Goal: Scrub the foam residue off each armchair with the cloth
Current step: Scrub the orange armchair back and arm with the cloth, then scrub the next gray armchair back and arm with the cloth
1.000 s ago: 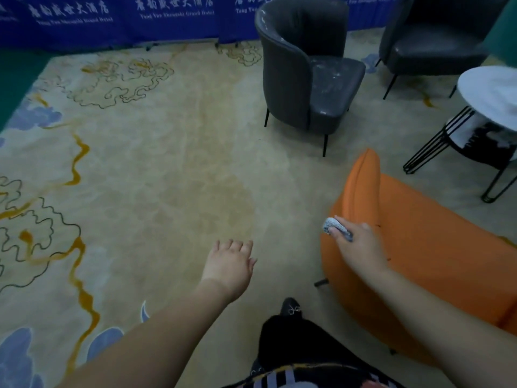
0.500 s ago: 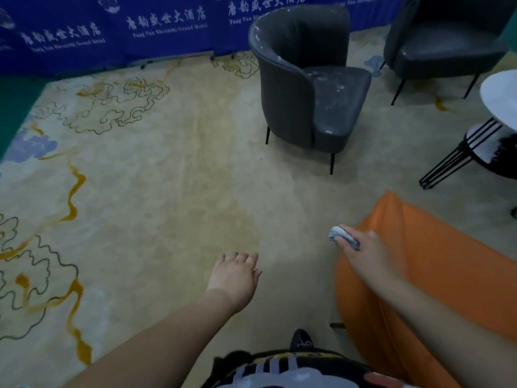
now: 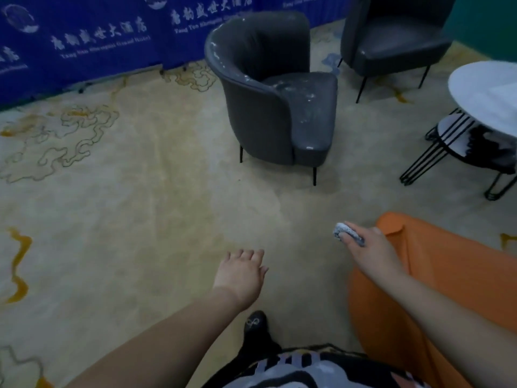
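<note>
Small crumpled grey-white cloth bunched, pinched in fingers. Dark grey leather tub armchair upright on thin black legs, white foam residue flecked across seat and curved rim. Second dark grey leather armchair behind it, upright. Orange upholstered armchair nearest, lower right, partly cropped.

Head view, person standing on carpet. Nearest armchair ahead, centre, feet on the carpet, seat facing right. Second armchair behind it, to the right. Banner wall behind both, along the far left edge. Round side table at far right, right of the nearest armchair. Third armchair at lower right, just beside the right hand. Left hand over bare carpet, left of the right hand. Shoe below the left hand.
</note>
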